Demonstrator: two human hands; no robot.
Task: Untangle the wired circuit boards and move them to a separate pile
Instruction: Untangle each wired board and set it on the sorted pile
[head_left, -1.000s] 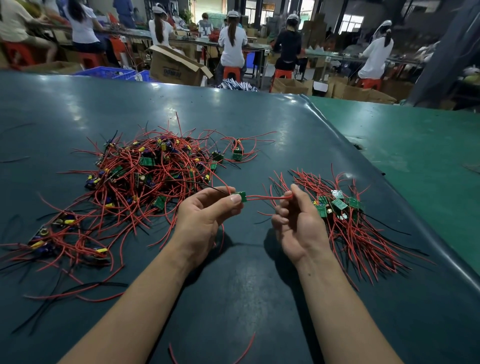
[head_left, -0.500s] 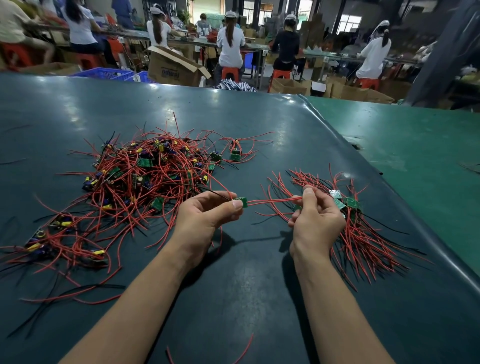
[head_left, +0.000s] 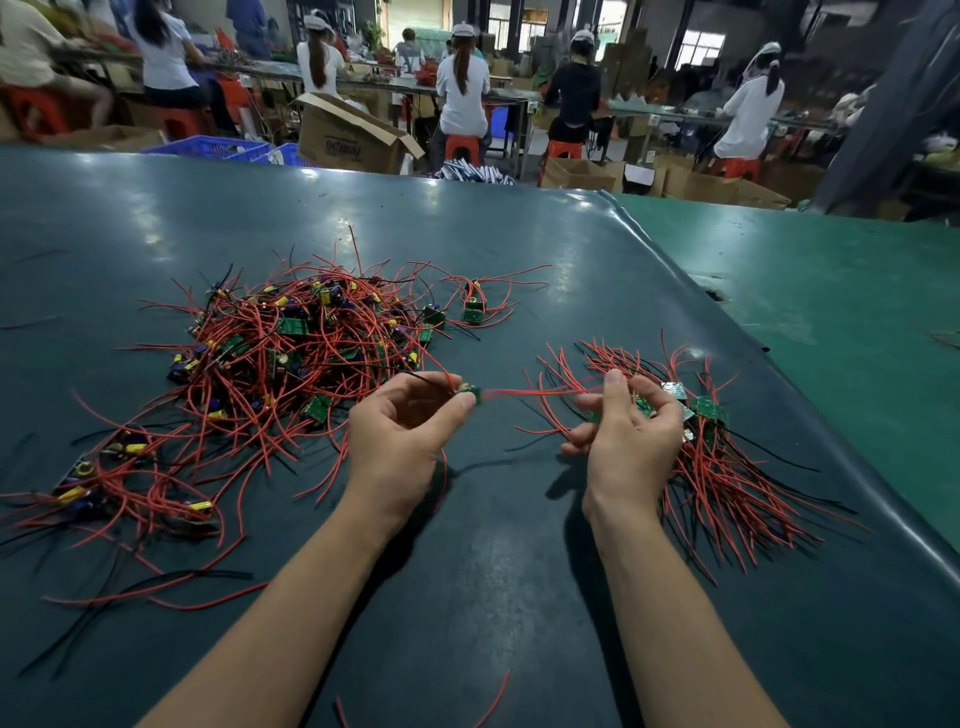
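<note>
A small green circuit board (head_left: 469, 393) is pinched between the thumb and fingertips of the left hand (head_left: 402, 434), raised a little above the dark bench (head_left: 493, 597). Its red wire (head_left: 540, 393) runs taut to the right hand (head_left: 626, 441), whose thumb and curled fingers appear to nip the wire's far end; the exact contact is blurred. The right hand sits just above the sorted pile (head_left: 722, 457), where wires lie roughly combed in one direction with a few green boards at the top. To the left lies the tangled heap (head_left: 291, 353), a knot of red and black wires, green boards and yellow and purple components. To do this step well, I judge the person should keep the wire straight, check no second wire trails back into the heap, then lay the board beside the others with its wire pointing the same way. Counts: two hands, one board in hand, two piles. Four or five boards show in the sorted pile; those in the heap are too snarled to count. Two stray red wires (head_left: 493, 696) lie near the bench's front edge. Several workers sit at distant tables.
</note>
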